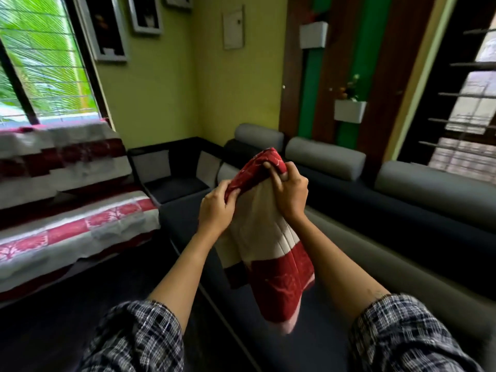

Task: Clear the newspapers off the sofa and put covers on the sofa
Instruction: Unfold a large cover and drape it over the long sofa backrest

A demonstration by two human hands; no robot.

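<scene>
A folded red and cream sofa cover (268,253) hangs in the air in front of me, above the dark seat of the grey sofa (418,218) on the right. My left hand (214,208) grips the cover's top edge on the left. My right hand (291,189) grips the bunched red top edge on the right. The sofa on the left (67,210) wears a white and red patterned cover over its back and seat. No newspapers are in view.
A dark corner seat (174,183) with grey cushions joins the two sofas. Grey bolster headrests (324,157) line the right sofa's back. A window (40,63) is behind the left sofa, and a white planter (349,110) hangs on the wall.
</scene>
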